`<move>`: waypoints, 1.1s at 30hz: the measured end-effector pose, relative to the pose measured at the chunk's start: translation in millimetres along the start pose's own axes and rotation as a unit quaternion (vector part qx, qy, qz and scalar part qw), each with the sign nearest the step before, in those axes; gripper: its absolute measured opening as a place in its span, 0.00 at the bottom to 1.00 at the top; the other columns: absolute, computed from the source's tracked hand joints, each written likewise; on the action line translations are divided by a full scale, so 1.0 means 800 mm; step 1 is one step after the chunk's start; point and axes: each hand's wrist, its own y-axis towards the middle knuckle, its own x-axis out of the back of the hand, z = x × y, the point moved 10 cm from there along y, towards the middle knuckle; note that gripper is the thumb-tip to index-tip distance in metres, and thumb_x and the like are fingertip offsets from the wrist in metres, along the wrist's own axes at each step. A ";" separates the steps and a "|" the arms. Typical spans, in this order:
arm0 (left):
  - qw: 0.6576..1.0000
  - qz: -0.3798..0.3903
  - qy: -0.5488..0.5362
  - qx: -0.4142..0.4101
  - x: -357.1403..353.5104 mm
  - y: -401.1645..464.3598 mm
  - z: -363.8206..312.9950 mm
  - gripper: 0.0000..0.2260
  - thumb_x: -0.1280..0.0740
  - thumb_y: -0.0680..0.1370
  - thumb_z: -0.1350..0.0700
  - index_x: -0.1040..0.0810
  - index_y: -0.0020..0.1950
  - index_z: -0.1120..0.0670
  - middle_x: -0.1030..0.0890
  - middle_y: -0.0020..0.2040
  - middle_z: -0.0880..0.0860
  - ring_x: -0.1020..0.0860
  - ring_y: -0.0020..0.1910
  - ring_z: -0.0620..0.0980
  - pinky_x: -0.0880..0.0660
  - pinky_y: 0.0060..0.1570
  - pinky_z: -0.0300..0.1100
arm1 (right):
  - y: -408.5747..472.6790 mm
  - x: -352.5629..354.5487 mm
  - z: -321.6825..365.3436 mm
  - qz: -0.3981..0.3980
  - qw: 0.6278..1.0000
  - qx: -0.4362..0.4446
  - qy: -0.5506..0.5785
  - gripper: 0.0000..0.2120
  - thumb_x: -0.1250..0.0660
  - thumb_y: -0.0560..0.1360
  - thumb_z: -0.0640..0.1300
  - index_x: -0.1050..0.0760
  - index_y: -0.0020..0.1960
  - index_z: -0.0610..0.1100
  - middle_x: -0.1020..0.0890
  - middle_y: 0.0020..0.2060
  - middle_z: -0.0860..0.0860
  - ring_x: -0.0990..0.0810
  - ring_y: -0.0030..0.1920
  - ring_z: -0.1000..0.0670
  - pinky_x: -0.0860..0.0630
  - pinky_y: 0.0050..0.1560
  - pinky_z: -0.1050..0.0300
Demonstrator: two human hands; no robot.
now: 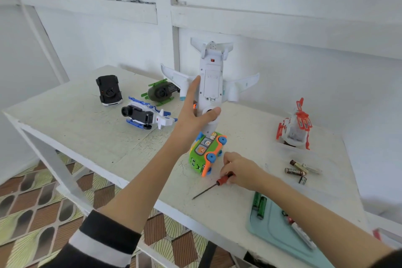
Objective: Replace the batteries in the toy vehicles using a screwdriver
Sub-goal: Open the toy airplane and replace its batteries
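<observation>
At the bottom of the frame two bare forearms reached up from striped black-and-white sleeves. In the lower right a pale blue tray (280, 230) lay on the white desk (87, 135), with two green batteries (259, 204) at its upper left edge and a few small items further down it, too blurred to tell. Just above the tray, the right hand (240, 171) rested on the desk, its fingers curled round the red handle of the screwdriver (214, 185), whose dark shaft pointed down-left along the desk top. To the right of that hand lay several loose dark batteries (301, 172). Just left of the hand sat a green and orange toy bus (205, 154) with blue wheels, lying on its side. Above it, at the centre of the frame, the left hand (195, 113) held the white toy plane (212, 85) upright with its underside facing the camera, thumb across the body and fingers stretched along its left side. At centre left lay a blue and white toy helicopter (145, 114), a green toy helicopter (161, 92) and a black toy car (108, 90), all turned over. At the right stood a red and white toy helicopter (293, 128).
</observation>
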 end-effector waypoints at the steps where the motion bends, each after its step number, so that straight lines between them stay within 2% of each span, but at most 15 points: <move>1: 1.000 0.001 0.001 -0.001 -0.001 0.000 0.000 0.36 0.30 0.73 0.60 0.43 0.75 0.40 0.33 0.76 0.48 0.29 0.71 0.50 0.30 0.69 0.52 | -0.001 0.000 -0.002 0.001 1.000 0.003 -0.016 0.13 0.32 0.73 0.40 0.22 0.57 0.44 0.30 0.52 0.50 0.34 0.58 0.49 0.32 0.54 0.55; 4: 1.000 0.002 0.000 -0.004 -0.005 0.004 0.000 0.36 0.29 0.73 0.59 0.42 0.74 0.38 0.34 0.76 0.48 0.29 0.71 0.50 0.29 0.68 0.50 | -0.007 0.009 -0.010 0.000 1.000 0.009 -0.018 0.12 0.32 0.73 0.43 0.21 0.57 0.47 0.25 0.56 0.51 0.34 0.53 0.49 0.34 0.54 0.58; 7: 1.000 0.000 0.003 -0.011 -0.013 0.013 -0.002 0.35 0.29 0.72 0.57 0.41 0.72 0.36 0.32 0.74 0.47 0.26 0.68 0.50 0.28 0.66 0.49 | -0.026 0.043 -0.022 -0.018 0.996 -0.009 0.085 0.10 0.31 0.73 0.42 0.20 0.54 0.48 0.21 0.53 0.52 0.33 0.45 0.56 0.36 0.47 0.69; 10: 1.000 0.000 0.003 -0.019 -0.026 0.024 -0.006 0.36 0.29 0.70 0.56 0.41 0.72 0.36 0.28 0.71 0.44 0.22 0.62 0.47 0.25 0.60 0.44 | -0.055 0.099 -0.028 -0.059 0.980 -0.012 0.187 0.09 0.30 0.73 0.39 0.19 0.52 0.46 0.19 0.50 0.53 0.29 0.44 0.64 0.35 0.46 0.74; 13: 1.000 0.006 0.015 -0.020 -0.034 0.037 -0.002 0.37 0.26 0.70 0.53 0.41 0.72 0.34 0.29 0.72 0.43 0.23 0.64 0.47 0.26 0.63 0.46 | -0.082 0.142 -0.037 -0.096 0.957 -0.025 0.273 0.09 0.31 0.73 0.36 0.19 0.52 0.45 0.17 0.48 0.54 0.23 0.47 0.63 0.29 0.47 0.71; 16: 0.999 0.014 0.040 -0.022 -0.042 0.043 0.005 0.38 0.26 0.70 0.49 0.42 0.73 0.32 0.36 0.76 0.42 0.29 0.70 0.47 0.30 0.69 0.49 | -0.109 0.173 -0.038 -0.144 0.908 -0.023 0.393 0.08 0.35 0.75 0.32 0.22 0.51 0.39 0.16 0.45 0.48 0.19 0.46 0.53 0.26 0.47 0.63; 18: 0.998 0.017 0.048 -0.029 -0.050 0.044 0.008 0.38 0.26 0.73 0.53 0.43 0.75 0.36 0.35 0.75 0.40 0.27 0.67 0.43 0.27 0.64 0.39 | -0.128 0.198 -0.040 -0.209 0.878 -0.022 0.429 0.06 0.37 0.76 0.32 0.24 0.51 0.37 0.17 0.41 0.46 0.20 0.40 0.50 0.26 0.42 0.58; 19: 0.998 0.016 0.050 -0.029 -0.054 0.044 0.010 0.37 0.27 0.75 0.56 0.44 0.76 0.37 0.35 0.74 0.39 0.26 0.65 0.41 0.27 0.59 0.33 | -0.137 0.208 -0.045 -0.247 0.867 -0.032 0.433 0.05 0.36 0.76 0.33 0.24 0.50 0.38 0.17 0.38 0.47 0.21 0.36 0.50 0.26 0.40 0.57; 20: 0.998 0.017 0.052 -0.031 -0.058 0.043 0.012 0.37 0.27 0.75 0.57 0.43 0.75 0.36 0.35 0.73 0.38 0.26 0.65 0.42 0.27 0.57 0.31 | -0.145 0.216 -0.050 -0.282 0.856 -0.044 0.431 0.04 0.35 0.75 0.34 0.23 0.49 0.39 0.19 0.34 0.49 0.23 0.33 0.49 0.27 0.38 0.57; 23: 0.997 0.028 0.059 -0.033 -0.069 0.044 0.016 0.36 0.26 0.72 0.51 0.42 0.70 0.27 0.37 0.76 0.38 0.31 0.71 0.44 0.30 0.68 0.44 | -0.163 0.232 -0.064 -0.367 0.840 -0.087 0.389 0.04 0.35 0.75 0.36 0.22 0.44 0.41 0.26 0.27 0.55 0.32 0.28 0.51 0.32 0.31 0.58; 25: 0.998 0.032 0.044 -0.025 -0.073 0.042 0.018 0.36 0.27 0.75 0.57 0.42 0.70 0.30 0.36 0.74 0.36 0.29 0.68 0.38 0.28 0.65 0.41 | -0.173 0.239 -0.070 -0.410 0.833 -0.108 0.354 0.04 0.35 0.74 0.34 0.23 0.42 0.37 0.28 0.23 0.59 0.34 0.25 0.58 0.35 0.29 0.67; 27: 0.998 0.033 0.041 -0.023 -0.076 0.041 0.019 0.36 0.27 0.75 0.59 0.42 0.72 0.32 0.36 0.73 0.35 0.29 0.66 0.34 0.28 0.63 0.36 | -0.178 0.243 -0.074 -0.428 0.833 -0.117 0.330 0.04 0.36 0.74 0.32 0.24 0.42 0.33 0.27 0.22 0.59 0.32 0.24 0.61 0.38 0.27 0.72; 30: 0.998 0.036 0.053 -0.024 -0.080 0.040 0.017 0.36 0.27 0.71 0.52 0.41 0.70 0.28 0.38 0.76 0.39 0.32 0.72 0.43 0.32 0.70 0.47 | -0.175 0.242 -0.076 -0.423 0.840 -0.122 0.316 0.03 0.36 0.73 0.32 0.25 0.41 0.33 0.26 0.21 0.63 0.32 0.24 0.62 0.38 0.27 0.73; 33: 0.997 0.035 0.061 -0.020 -0.083 0.038 0.015 0.36 0.26 0.68 0.46 0.40 0.67 0.24 0.37 0.76 0.40 0.32 0.72 0.47 0.32 0.71 0.53 | -0.170 0.241 -0.076 -0.418 0.847 -0.125 0.305 0.03 0.35 0.73 0.33 0.24 0.41 0.35 0.26 0.23 0.63 0.33 0.25 0.60 0.38 0.27 0.72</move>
